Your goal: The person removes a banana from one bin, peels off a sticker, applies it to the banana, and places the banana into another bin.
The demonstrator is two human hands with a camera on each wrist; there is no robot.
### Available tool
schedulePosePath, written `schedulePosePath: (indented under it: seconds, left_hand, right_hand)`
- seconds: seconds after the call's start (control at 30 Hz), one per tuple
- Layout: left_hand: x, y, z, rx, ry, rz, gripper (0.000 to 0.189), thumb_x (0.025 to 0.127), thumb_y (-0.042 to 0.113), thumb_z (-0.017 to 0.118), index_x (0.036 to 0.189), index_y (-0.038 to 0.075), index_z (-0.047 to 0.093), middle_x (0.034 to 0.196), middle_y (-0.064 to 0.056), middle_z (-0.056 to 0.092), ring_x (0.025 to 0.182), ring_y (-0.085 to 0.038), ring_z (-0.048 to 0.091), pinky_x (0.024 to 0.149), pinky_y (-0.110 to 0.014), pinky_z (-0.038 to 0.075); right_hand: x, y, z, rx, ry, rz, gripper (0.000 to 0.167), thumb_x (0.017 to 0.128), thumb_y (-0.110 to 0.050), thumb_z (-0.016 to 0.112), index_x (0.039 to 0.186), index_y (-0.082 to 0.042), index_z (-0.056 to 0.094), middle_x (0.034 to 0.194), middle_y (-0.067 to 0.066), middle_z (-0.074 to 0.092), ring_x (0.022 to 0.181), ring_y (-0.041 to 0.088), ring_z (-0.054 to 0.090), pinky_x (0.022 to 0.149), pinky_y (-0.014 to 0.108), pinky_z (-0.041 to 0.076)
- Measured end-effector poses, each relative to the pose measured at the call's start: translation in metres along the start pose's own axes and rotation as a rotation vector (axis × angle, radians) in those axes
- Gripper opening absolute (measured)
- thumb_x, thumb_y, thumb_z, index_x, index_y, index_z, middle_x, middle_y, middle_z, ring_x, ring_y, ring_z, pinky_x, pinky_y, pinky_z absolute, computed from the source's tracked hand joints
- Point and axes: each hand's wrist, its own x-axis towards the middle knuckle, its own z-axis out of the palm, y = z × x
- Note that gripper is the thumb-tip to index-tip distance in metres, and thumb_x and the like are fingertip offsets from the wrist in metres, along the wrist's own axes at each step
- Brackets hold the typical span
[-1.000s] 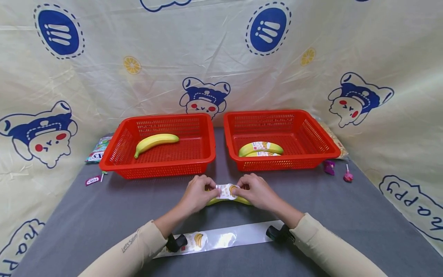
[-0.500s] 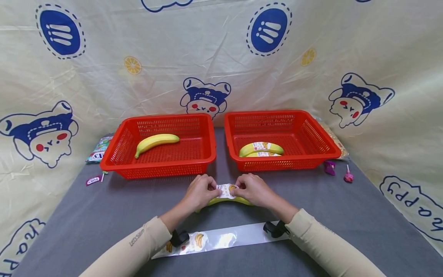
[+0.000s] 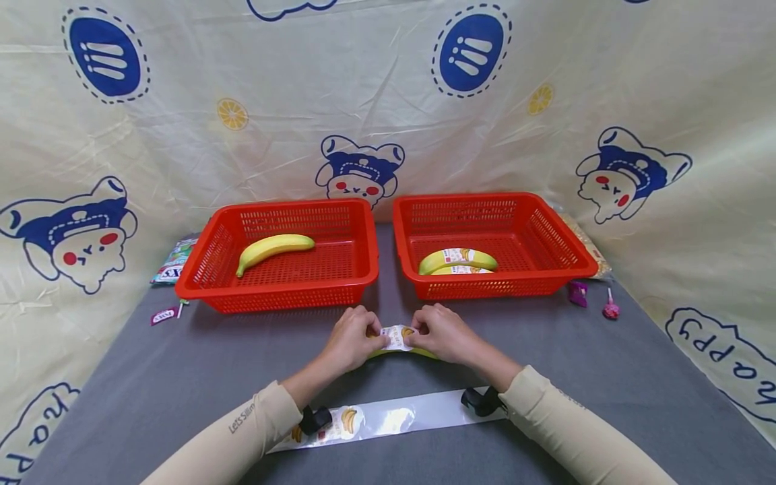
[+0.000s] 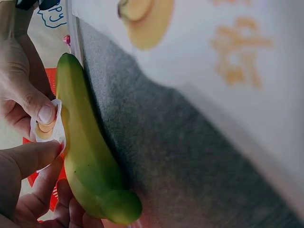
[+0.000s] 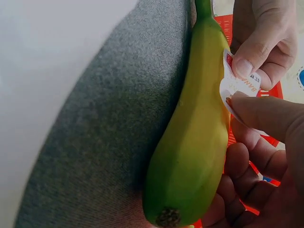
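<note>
A white banana label is held at its two ends by my hands, along the upper side of a yellow-green banana on the grey cloth. My left hand pinches the left end, thumb on the printed face. At the other end my right hand pinches it the same way. In the left wrist view the label stands at the edge of the banana. The right wrist view shows the label curving against the peel, with fingers curled behind the banana.
A glossy label strip lies under my wrists. Behind stand two red baskets: the left basket holds one banana, the right basket two labelled bananas. Candy packets and lollipops lie at the sides.
Both hands have brought the label slightly lower and nearer to the banana. My left forearm has shifted a little to the right. The baskets and strip have stayed put.
</note>
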Motion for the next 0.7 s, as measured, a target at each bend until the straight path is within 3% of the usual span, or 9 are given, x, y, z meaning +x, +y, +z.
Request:
schedulePosePath:
  seconds: [0.23,0.4,0.57,0.7]
  left_hand:
    - [-0.0004,-0.001,0.0026,0.026,0.018,0.009,0.016,0.076,0.022,0.075,0.069,0.015,0.063,0.075,0.002,0.051,0.078,-0.013,0.043,0.068,-0.024,0.033]
    - [-0.0008,-0.0012,0.0043,0.075,0.041,0.059,0.016,0.076,0.022,0.075,0.068,0.015,0.063,0.074,0.002,0.052,0.076,-0.013,0.043,0.067,-0.024,0.034]
    - [-0.0013,-0.0014,0.006,0.124,0.067,0.094,0.017,0.075,0.022,0.076,0.069,0.015,0.062,0.075,0.001,0.052,0.075,-0.013,0.044,0.065,-0.024,0.035]
    - [-0.0018,-0.0011,0.006,0.109,0.081,0.093,0.02,0.074,0.019,0.077,0.075,0.012,0.058,0.076,-0.002,0.052,0.074,-0.014,0.044,0.065,-0.024,0.035]
  right_hand:
    - [-0.0006,-0.0012,0.001,-0.021,0.012,-0.016,0.018,0.076,-0.025,0.076,0.071,-0.016,0.061,0.067,-0.005,0.052,0.072,0.012,0.044,0.065,0.026,0.034]
    - [-0.0007,-0.0019,0.0029,-0.06,0.03,-0.024,0.02,0.076,-0.024,0.075,0.068,-0.017,0.058,0.066,-0.005,0.051,0.07,0.012,0.042,0.063,0.026,0.033]
    - [-0.0002,-0.0031,0.0058,-0.084,0.039,0.001,0.022,0.075,-0.024,0.076,0.068,-0.016,0.057,0.067,-0.004,0.051,0.072,0.013,0.042,0.064,0.027,0.033]
    - [-0.0007,-0.0042,0.0075,-0.084,0.043,0.022,0.021,0.074,-0.024,0.077,0.07,-0.015,0.059,0.069,-0.003,0.053,0.074,0.014,0.043,0.065,0.027,0.035]
